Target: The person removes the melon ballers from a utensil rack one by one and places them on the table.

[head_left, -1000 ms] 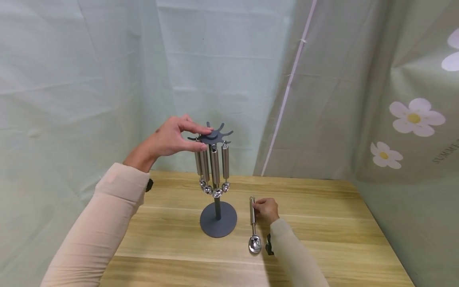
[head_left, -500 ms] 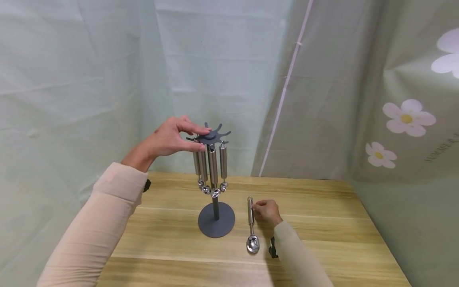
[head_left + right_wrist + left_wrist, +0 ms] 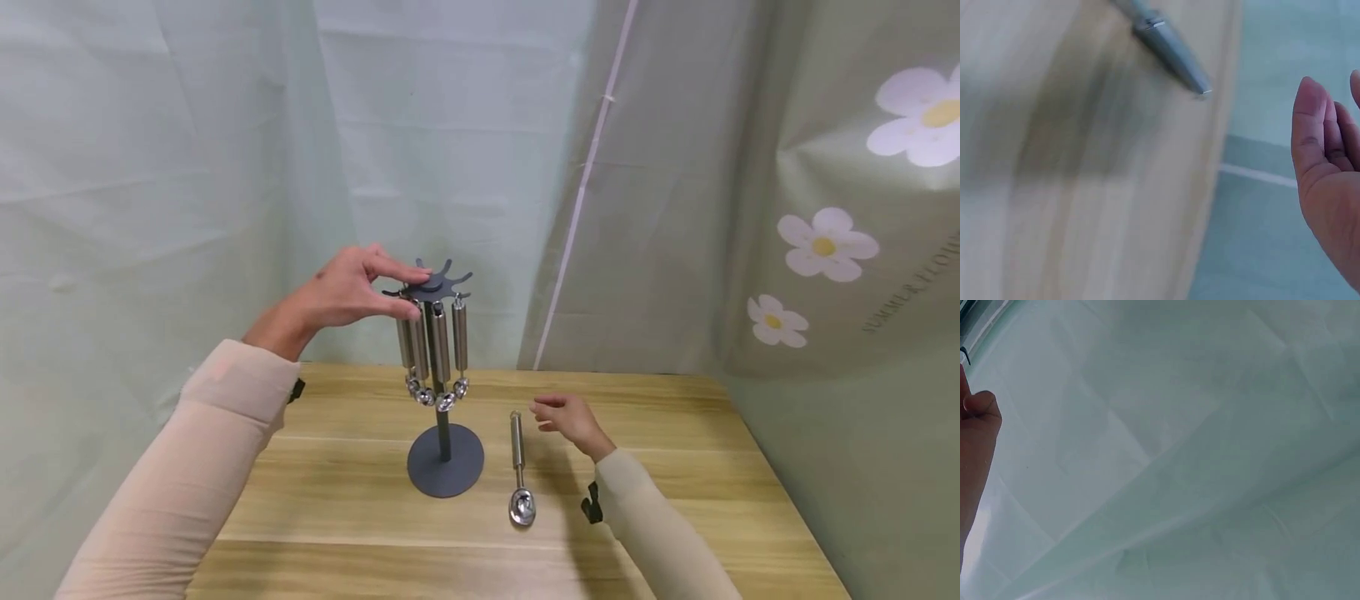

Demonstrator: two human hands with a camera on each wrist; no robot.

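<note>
Left hand (image 3: 341, 292) is pinching the star-shaped top of the dark rack (image 3: 444, 460), thumb and fingers at its left rim. Four steel utensils (image 3: 433, 354) are hanging from the rack's hooks. Rack is standing mid-tabletop (image 3: 360, 508). Right hand (image 3: 572, 419) is hovering just right of the spoon (image 3: 519, 471), fingers relaxed, not touching it. Spoon is lying flat, bowl pointing toward the near edge.

- wooden surface (image 3: 675, 467), light grain
- grey stand (image 3: 446, 460) base sits on it
- steel scoop (image 3: 519, 475) flat, just right of stand base
</note>
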